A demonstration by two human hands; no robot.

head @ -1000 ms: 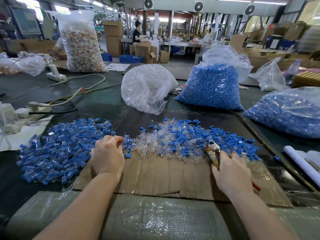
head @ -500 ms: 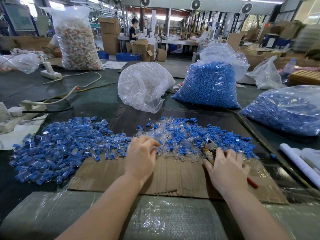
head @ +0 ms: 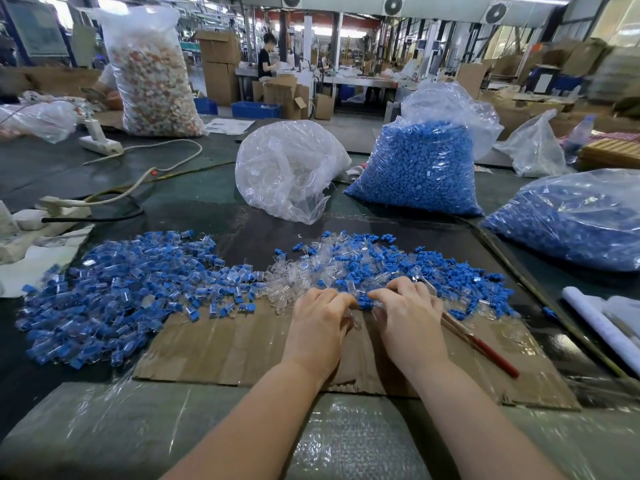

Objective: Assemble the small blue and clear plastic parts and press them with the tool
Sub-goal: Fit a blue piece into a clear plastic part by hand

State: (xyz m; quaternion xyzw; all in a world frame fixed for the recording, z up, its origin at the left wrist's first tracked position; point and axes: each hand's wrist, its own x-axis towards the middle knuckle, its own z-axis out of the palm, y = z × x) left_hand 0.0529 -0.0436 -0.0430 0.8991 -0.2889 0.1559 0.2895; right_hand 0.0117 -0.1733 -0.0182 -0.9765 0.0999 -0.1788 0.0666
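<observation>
A heap of loose clear and blue parts (head: 381,265) lies on the cardboard sheet (head: 221,348) in the middle. Left of it spreads a pile of joined blue-and-clear pieces (head: 121,289). My left hand (head: 318,327) and my right hand (head: 408,320) meet at the near edge of the loose heap. The right hand grips red-handled pliers (head: 485,348) under its palm, and its fingertips pinch a small blue part (head: 364,301). My left hand's curled fingers hold a clear part (head: 354,320) right beside it; the contact is partly hidden.
Behind the heap stand a clear bag of clear parts (head: 287,171) and a bag of blue parts (head: 415,168); another blue bag (head: 571,220) lies at the right. Power strips and cables (head: 104,195) run across the left. A white roll (head: 595,323) lies at the right edge.
My left hand has swung from the joined pile on the left over to the loose heap. The right hand with the pliers has moved slightly left, so the two hands now meet.
</observation>
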